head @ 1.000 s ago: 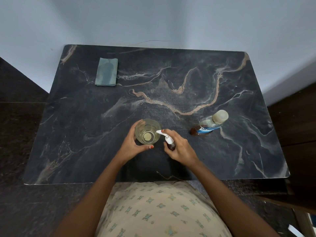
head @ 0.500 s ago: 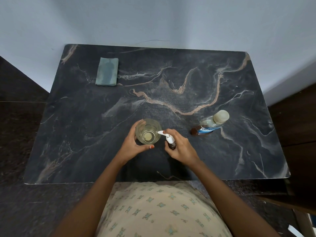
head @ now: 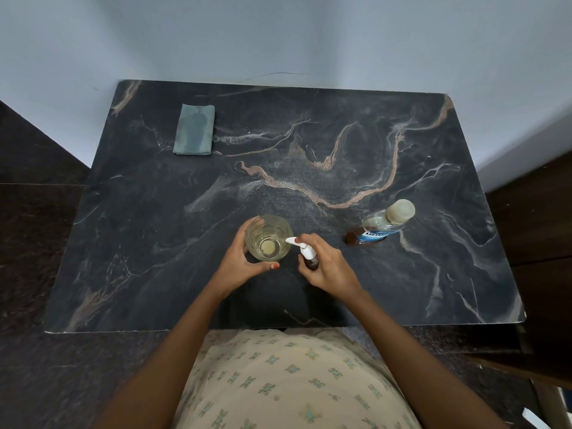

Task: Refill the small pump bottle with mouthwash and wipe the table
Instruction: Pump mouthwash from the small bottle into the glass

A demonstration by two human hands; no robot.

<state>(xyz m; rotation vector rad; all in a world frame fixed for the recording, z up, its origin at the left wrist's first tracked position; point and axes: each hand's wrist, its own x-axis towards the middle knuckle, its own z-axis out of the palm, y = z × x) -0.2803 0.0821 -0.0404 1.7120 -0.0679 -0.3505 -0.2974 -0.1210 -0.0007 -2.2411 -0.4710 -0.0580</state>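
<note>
Near table edge, head view: both hands work close together over the dark marbled table [head: 154, 243], in front of the person's patterned garment [head: 278, 382].
Left hand: left hand [head: 240, 263] wrapped around the side of a clear drinking glass [head: 268, 238], fingers curled on its far wall, thumb at the near side; clamped on the glass.
Glass: upright on the table, a little pale liquid at its bottom.
Right hand: right hand [head: 328, 267] closed around the small pump bottle [head: 309, 257], a fingertip resting on top of the pump head.
Pump bottle: dark body, white pump; nozzle tip reaches over the rim of the glass. Whether the base touches the table I cannot tell.
Mouthwash bottle: mouthwash bottle [head: 379, 227] stands to the right of the hands, apart from them, pale cap on, blue label, brownish liquid low in it.
Cloth: folded grey-green cloth [head: 194, 130] lies at the far left of the table, well apart from everything else.
Surroundings: pale wall [head: 278, 35] behind the table.
</note>
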